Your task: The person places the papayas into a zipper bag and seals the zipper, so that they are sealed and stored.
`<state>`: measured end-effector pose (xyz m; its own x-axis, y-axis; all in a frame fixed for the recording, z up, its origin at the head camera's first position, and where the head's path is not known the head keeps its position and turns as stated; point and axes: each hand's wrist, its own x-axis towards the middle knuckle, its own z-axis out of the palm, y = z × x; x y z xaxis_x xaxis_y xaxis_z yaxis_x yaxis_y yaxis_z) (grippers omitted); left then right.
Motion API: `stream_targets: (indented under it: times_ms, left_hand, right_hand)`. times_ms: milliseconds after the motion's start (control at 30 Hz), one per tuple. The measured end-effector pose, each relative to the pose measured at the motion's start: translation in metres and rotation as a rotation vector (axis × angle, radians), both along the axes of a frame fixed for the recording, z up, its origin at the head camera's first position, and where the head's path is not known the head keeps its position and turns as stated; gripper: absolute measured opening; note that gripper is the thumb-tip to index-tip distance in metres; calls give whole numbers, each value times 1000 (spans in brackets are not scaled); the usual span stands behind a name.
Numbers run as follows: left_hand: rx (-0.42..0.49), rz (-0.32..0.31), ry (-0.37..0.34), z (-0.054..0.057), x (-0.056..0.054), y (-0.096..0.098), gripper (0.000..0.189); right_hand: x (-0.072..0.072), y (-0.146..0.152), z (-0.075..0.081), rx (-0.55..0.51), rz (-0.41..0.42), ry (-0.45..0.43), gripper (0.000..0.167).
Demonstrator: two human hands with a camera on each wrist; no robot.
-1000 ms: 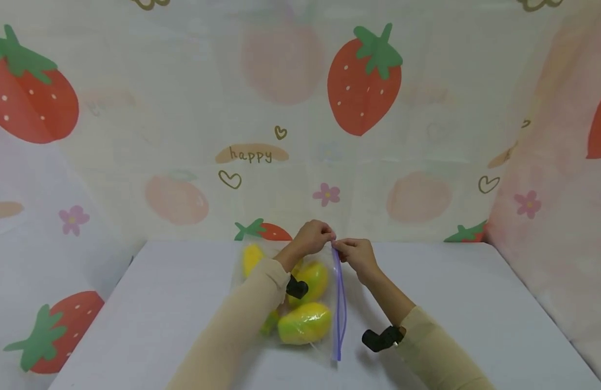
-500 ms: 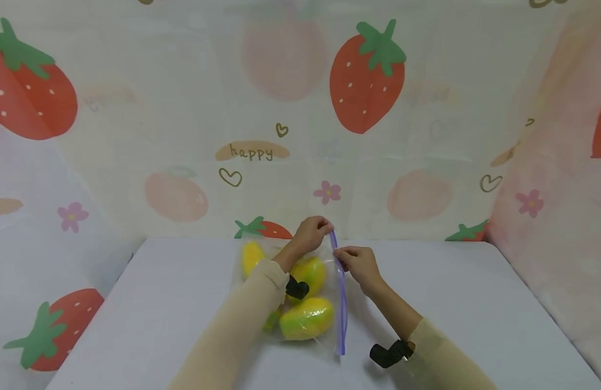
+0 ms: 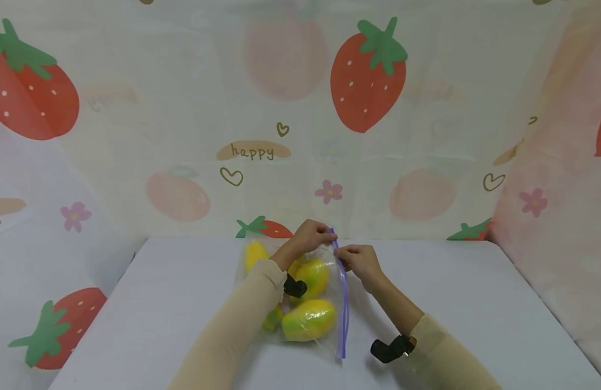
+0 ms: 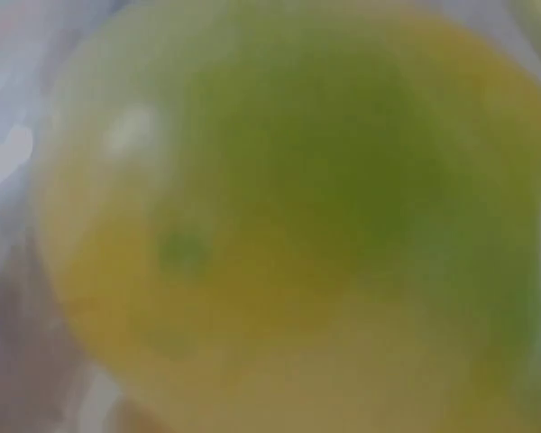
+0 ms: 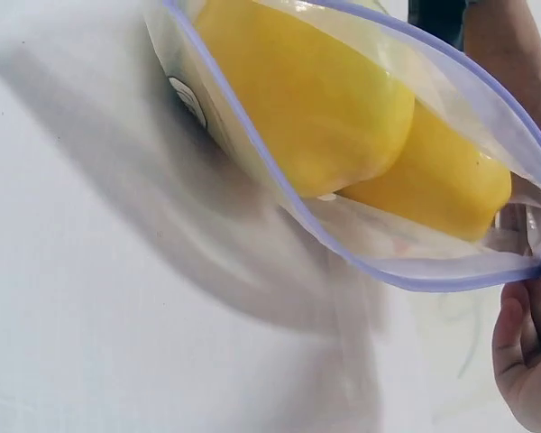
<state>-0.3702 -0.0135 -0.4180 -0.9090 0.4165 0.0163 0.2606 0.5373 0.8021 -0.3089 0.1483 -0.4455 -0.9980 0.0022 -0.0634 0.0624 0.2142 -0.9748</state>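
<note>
A clear zip bag [image 3: 325, 345] with a purple zip strip [image 3: 345, 325] lies on the white table, its mouth towards the right. Inside are several yellow-green mangoes [image 3: 309, 320]. At the far end of the zip, my left hand [image 3: 307, 237] pinches the bag's corner. Just nearer along the strip, my right hand [image 3: 361, 264] pinches the zip between thumb and fingers. From the right wrist, the bag's mouth gapes around yellow fruit [image 5: 316, 99], with my right hand [image 5: 527, 352] at its corner. A blurred mango [image 4: 298, 216] fills the left wrist view.
The white table [image 3: 451, 303] extends on both sides of the bag. Behind it hangs a strawberry-printed cloth [image 3: 261, 206], which also covers both sides. Black wrist cameras sit on the left wrist [image 3: 295, 286] and the right wrist [image 3: 392, 349].
My right hand has slid a short way from the bag's far corner along the zip towards me. My left hand has stayed by that corner, where the purple strip's end now shows.
</note>
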Motion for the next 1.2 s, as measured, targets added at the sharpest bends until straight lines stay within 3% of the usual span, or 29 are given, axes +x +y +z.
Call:
stream_targets:
  times_ms: [133, 267, 500, 633, 767, 933, 1100, 1200]
  left_hand:
    - [32, 87, -2, 2, -3, 0, 23]
    - [72, 179, -20, 7, -7, -6, 26]
    - [176, 340, -18, 13, -16, -30, 27]
    - [213, 385, -16, 16, -18, -39, 27]
    - [246, 431, 3, 16, -17, -44, 25]
    - [260, 362, -25, 10, -14, -43, 25]
    - [266, 290, -52, 1, -10, -39, 25]
    - [269, 271, -51, 1, -10, -36, 25]
  right_hand:
    - [4, -6, -1, 28, -66, 53, 24]
    - [17, -10, -3, 71, -87, 87, 22]
    - [55, -12, -15, 154, -20, 54, 18]
    - [80, -12, -23, 160, 16, 47, 17]
    - [107, -13, -28, 143, 107, 31, 19]
    - [122, -10, -31, 148, 158, -17, 22]
    - [123, 3, -35, 160, 179, -136, 23]
    - [120, 9, -38, 139, 205, -172, 23]
